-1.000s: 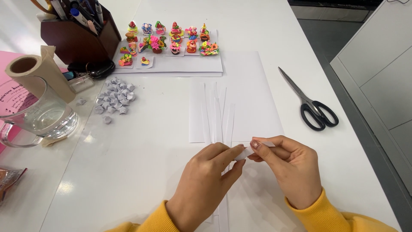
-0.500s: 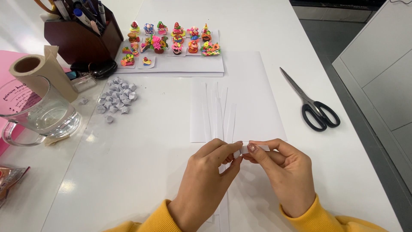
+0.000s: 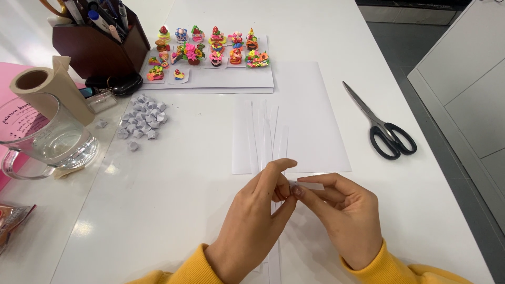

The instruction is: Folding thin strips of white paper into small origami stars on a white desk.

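Note:
My left hand (image 3: 252, 221) and my right hand (image 3: 344, 218) meet low at the middle of the white table, fingertips pinched together on a narrow white paper strip (image 3: 310, 185). A short end of the strip pokes out to the right above my right fingers. Just beyond my hands lies a white paper sheet (image 3: 310, 121) with several cut strips (image 3: 265, 134) on it. A heap of small folded paper stars (image 3: 141, 120) lies to the left.
Black-handled scissors (image 3: 381, 129) lie at the right. Small colourful clay figures (image 3: 208, 50) stand on a white board at the back. A brown pen holder (image 3: 97, 44), a cardboard roll (image 3: 50, 92) and a glass mug (image 3: 44, 144) stand at left.
Both hands have closed in together and shifted slightly left. The free strip end between them has grown shorter and now sticks out to the right.

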